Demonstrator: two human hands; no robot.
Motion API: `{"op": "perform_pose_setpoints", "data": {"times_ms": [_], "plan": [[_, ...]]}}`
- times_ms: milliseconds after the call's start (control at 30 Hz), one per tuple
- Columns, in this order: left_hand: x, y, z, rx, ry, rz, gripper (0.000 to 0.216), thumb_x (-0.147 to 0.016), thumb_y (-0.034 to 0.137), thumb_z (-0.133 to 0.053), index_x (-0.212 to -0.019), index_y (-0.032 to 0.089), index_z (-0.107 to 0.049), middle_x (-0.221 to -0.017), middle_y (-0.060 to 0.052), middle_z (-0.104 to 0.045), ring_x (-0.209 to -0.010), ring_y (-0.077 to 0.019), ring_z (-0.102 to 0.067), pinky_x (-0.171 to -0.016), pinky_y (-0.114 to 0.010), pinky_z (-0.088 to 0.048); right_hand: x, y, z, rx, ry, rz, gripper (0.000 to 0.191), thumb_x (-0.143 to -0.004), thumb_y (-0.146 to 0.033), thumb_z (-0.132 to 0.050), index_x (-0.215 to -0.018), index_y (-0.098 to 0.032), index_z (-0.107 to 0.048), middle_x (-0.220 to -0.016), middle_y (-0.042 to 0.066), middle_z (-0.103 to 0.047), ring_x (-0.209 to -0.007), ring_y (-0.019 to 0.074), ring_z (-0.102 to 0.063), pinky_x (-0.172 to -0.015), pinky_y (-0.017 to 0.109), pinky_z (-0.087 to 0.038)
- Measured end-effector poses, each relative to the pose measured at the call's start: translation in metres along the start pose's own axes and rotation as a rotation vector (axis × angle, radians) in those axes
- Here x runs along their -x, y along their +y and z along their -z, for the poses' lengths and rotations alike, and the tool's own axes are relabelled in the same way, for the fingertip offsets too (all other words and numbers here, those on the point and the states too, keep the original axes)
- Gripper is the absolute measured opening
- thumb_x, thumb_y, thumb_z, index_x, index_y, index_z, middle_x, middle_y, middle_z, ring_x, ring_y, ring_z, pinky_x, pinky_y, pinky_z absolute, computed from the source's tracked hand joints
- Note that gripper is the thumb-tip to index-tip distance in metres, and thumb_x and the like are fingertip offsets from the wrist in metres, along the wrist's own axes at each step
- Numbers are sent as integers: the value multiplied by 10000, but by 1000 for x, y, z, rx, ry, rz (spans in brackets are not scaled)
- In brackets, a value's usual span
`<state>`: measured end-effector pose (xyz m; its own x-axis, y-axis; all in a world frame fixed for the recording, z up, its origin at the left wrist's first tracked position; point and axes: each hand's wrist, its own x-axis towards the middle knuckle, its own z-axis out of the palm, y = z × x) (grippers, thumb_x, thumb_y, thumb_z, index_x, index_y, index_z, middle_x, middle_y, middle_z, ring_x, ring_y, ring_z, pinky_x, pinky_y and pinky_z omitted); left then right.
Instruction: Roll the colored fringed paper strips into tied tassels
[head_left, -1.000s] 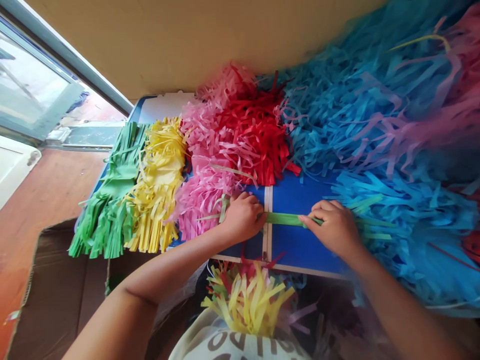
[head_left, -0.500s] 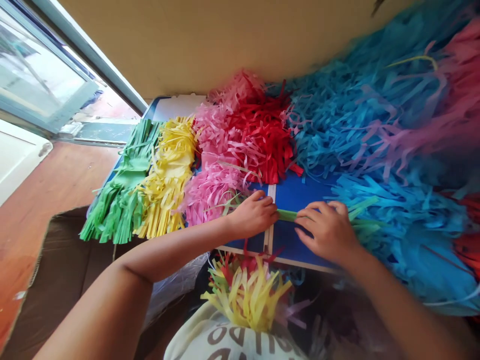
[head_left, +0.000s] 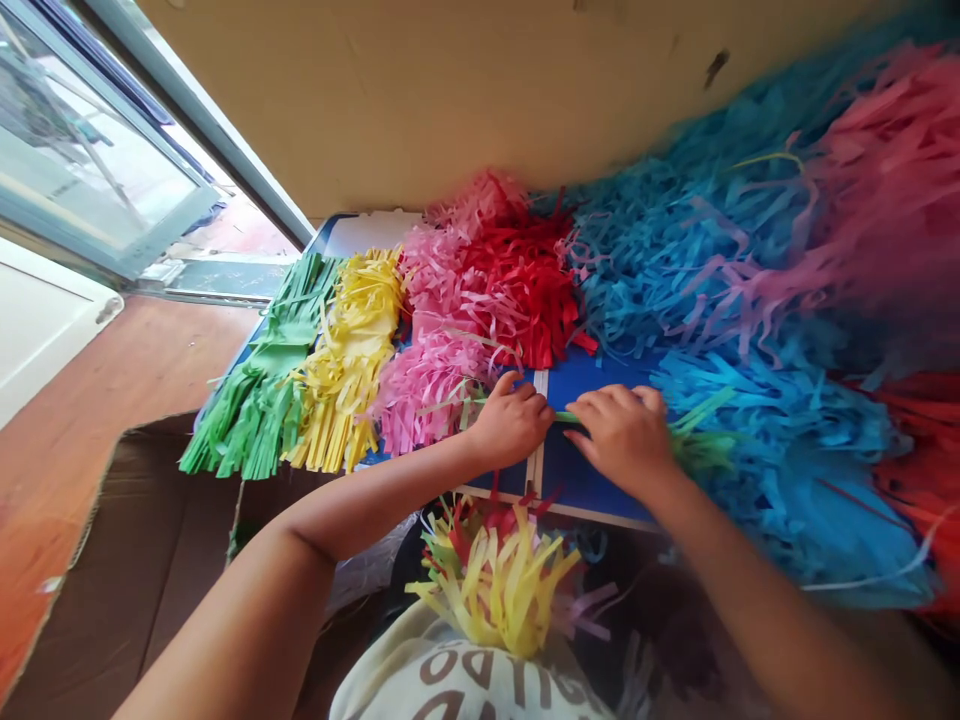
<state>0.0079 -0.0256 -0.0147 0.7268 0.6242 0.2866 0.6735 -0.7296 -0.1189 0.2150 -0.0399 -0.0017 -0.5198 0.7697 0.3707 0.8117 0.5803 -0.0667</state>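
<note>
A narrow green paper strip (head_left: pixel 567 417) lies across the blue board (head_left: pixel 600 480), over its white seam. My left hand (head_left: pixel 511 424) is closed on the strip's left end, fingers curled. My right hand (head_left: pixel 621 436) pinches the strip just to the right, so the two hands nearly touch. The strip's green fringed end (head_left: pixel 701 447) trails out past my right hand onto blue fringe.
Piles of fringed paper cover the board: green (head_left: pixel 262 385), yellow (head_left: pixel 349 360), pink (head_left: pixel 431 375), red (head_left: pixel 517 290) and a large blue heap (head_left: pixel 757 330). A mixed yellow bunch (head_left: pixel 495 580) sits near my chest. A brown cardboard box (head_left: pixel 120 570) is at lower left.
My right hand has slid left along the green strip toward my left hand, leaving only a short piece showing between them. The view has also shifted a little.
</note>
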Motion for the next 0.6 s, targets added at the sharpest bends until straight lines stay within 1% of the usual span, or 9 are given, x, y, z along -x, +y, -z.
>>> {"op": "perform_pose_setpoints", "data": {"times_ms": [100,167,267,333,433,500,600], "plan": [[11,-1,3,0,-1,-33,224,-943,157,-492,-754,179,-609,-707,-18,-597,-788,-191,-553,-987,-443,-303,10,-7,-5,55,63,60,191,-914,-138,-591,-748,-200,-664,-768,-3,-709,-827,183,-553,-806,391,-241],[20,-4,5,12,-13,-45,221,-955,168,-498,-781,181,-634,-731,-13,-625,-803,-186,-559,-992,-433,-298,22,-1,-8,51,116,71,190,-924,-134,-591,-780,-216,-684,-776,-23,-719,-818,170,-560,-803,385,-247],[33,-11,5,94,-26,-8,194,-980,226,-509,-915,215,-692,-856,-12,-697,-876,-187,-571,-969,-426,-303,40,16,-11,-16,151,29,151,-928,-190,-625,-840,-261,-725,-835,-40,-740,-835,164,-579,-831,382,-268],[38,-16,3,207,-41,75,206,-986,289,-518,-936,248,-713,-919,-14,-720,-923,-193,-576,-938,-420,-319,48,26,-14,-91,136,-22,145,-925,-239,-639,-832,-281,-741,-835,-35,-737,-834,169,-586,-827,373,-290],[39,-21,-2,424,-60,194,243,-971,361,-546,-868,230,-723,-926,-25,-724,-922,-187,-583,-885,-373,-380,50,36,-20,-234,84,-128,182,-925,-307,-633,-784,-270,-744,-811,-12,-720,-819,177,-594,-785,353,-331],[37,-23,-4,527,-61,228,252,-952,385,-573,-858,205,-723,-918,-34,-718,-892,-182,-584,-849,-337,-419,49,39,-22,-307,35,-197,237,-928,-361,-619,-745,-259,-730,-799,-6,-710,-807,182,-601,-770,349,-348],[36,-23,-4,568,-46,258,275,-943,412,-580,-864,193,-726,-899,-43,-712,-867,-188,-578,-837,-333,-434,46,41,-23,-334,-19,-250,306,-931,-439,-594,-716,-256,-712,-790,-4,-707,-804,193,-609,-763,357,-353]]}}
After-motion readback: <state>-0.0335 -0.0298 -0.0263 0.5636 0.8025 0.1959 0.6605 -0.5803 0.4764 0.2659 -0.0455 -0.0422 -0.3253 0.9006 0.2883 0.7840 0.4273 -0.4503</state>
